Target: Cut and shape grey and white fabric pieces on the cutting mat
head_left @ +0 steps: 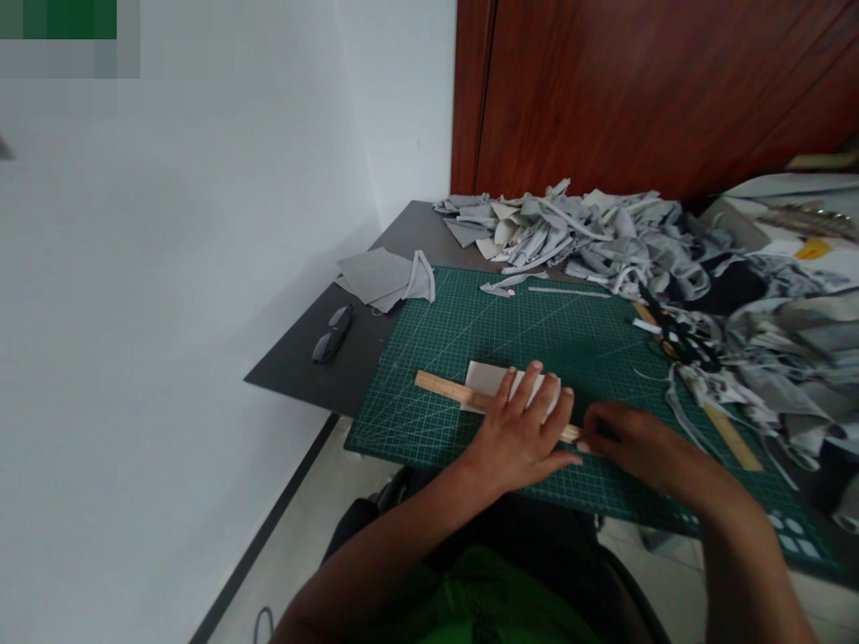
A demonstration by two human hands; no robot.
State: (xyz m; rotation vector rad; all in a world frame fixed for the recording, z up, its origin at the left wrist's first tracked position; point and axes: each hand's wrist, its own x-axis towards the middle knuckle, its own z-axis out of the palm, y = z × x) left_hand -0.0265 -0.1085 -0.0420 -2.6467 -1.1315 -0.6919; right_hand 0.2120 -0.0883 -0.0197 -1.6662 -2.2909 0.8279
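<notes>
My left hand (527, 429) lies flat, fingers spread, pressing a wooden ruler (443, 388) down over a small pale grey fabric piece (487, 377) on the green cutting mat (470, 331). My right hand (627, 438) sits just right of it at the ruler's right end, fingers curled down against the mat. What the right hand holds, if anything, is hidden by its fingers.
A big heap of grey fabric scraps (577, 228) covers the back and right of the dark table (301, 358). Folded grey pieces (382, 277) and sunglasses (332, 334) lie left of the mat. Black scissors (677, 335) and a second wooden ruler (728, 434) lie right.
</notes>
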